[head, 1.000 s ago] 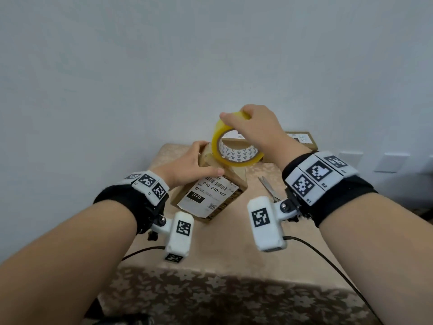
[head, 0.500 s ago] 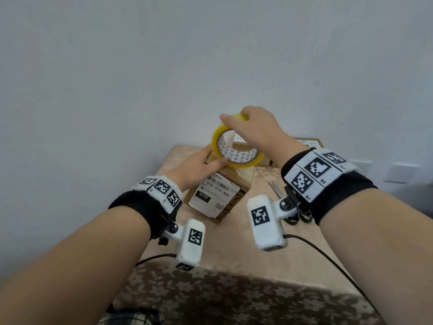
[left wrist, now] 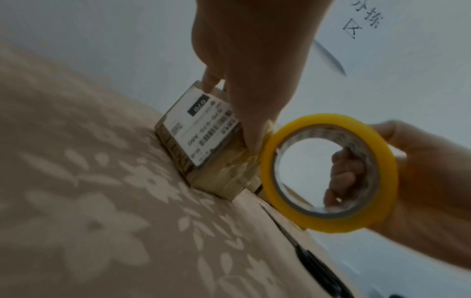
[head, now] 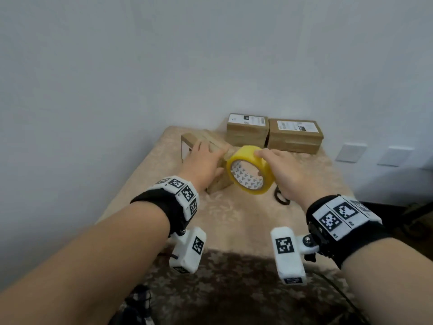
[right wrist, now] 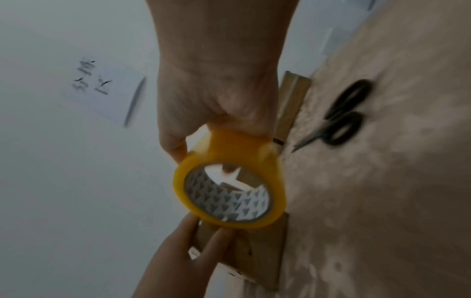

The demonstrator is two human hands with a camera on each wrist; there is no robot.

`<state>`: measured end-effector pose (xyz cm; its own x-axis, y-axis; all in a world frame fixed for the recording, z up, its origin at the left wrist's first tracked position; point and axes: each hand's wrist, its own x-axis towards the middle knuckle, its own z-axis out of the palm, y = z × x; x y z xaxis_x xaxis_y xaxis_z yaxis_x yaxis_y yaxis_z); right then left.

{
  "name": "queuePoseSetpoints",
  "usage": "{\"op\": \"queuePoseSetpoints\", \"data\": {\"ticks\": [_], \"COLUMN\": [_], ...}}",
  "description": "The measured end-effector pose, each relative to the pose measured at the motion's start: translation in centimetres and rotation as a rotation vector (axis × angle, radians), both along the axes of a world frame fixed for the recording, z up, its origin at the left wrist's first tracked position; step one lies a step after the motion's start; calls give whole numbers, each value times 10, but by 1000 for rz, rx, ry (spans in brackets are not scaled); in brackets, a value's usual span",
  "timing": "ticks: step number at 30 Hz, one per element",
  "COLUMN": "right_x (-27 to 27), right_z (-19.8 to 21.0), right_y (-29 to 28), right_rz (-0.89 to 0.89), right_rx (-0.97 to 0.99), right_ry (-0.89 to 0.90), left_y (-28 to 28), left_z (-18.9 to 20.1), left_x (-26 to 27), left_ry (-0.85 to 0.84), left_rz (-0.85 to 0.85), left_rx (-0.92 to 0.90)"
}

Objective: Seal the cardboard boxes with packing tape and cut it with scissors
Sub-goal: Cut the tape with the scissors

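A small cardboard box [head: 220, 184] with a white label [left wrist: 203, 129] stands on edge on the table. My left hand [head: 207, 160] lies over its top with straight fingers, and the thumb [left wrist: 254, 129] presses shiny tape [left wrist: 229, 173] onto the box's near end. My right hand [head: 278, 167] grips the yellow tape roll [head: 250, 171], with fingers [left wrist: 341, 177] curled through the core. The roll sits against the box's right end. Black-handled scissors [right wrist: 341, 121] lie on the cloth to the right, partly hidden under my right hand in the head view.
Two more labelled cardboard boxes [head: 247, 127] [head: 295, 136] stand side by side against the back wall. The table [head: 234, 219] wears a beige floral cloth, with a wall close on the left. Wall sockets [head: 351, 152] sit at right.
The box has been turned up on edge, so its label faces left. The tape roll has come down from above the box to its near right end. My left hand now lies over the box's top.
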<state>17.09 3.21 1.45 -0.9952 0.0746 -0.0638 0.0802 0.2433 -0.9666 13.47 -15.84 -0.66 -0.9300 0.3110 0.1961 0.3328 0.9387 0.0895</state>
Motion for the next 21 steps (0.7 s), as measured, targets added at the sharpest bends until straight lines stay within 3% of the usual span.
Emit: {"op": "queuePoseSetpoints", "data": {"ticks": [6, 10, 13, 15, 18, 21], "right_x": [8, 5, 5, 7, 13, 19], "right_z": [-18, -16, -18, -17, -17, -17], "right_y": [3, -4, -3, -6, -12, -14], "right_rz": [309, 358, 385, 405, 422, 473], "right_rx": [-255, -230, -68, -7, 19, 10], "right_ry": [-26, -83, -68, -53, -53, -72], "left_y": [-8, -17, -17, -11, 0, 16], "left_z": [-3, 6, 18, 24, 24, 16], "left_x": [-18, -29, -25, -16, 2, 18], "left_ry": [-8, -149, -125, -148, -232, -384], "left_rz": [-93, -122, 30, 63, 196, 376], "left_rx": [65, 54, -50, 118, 608, 740]}}
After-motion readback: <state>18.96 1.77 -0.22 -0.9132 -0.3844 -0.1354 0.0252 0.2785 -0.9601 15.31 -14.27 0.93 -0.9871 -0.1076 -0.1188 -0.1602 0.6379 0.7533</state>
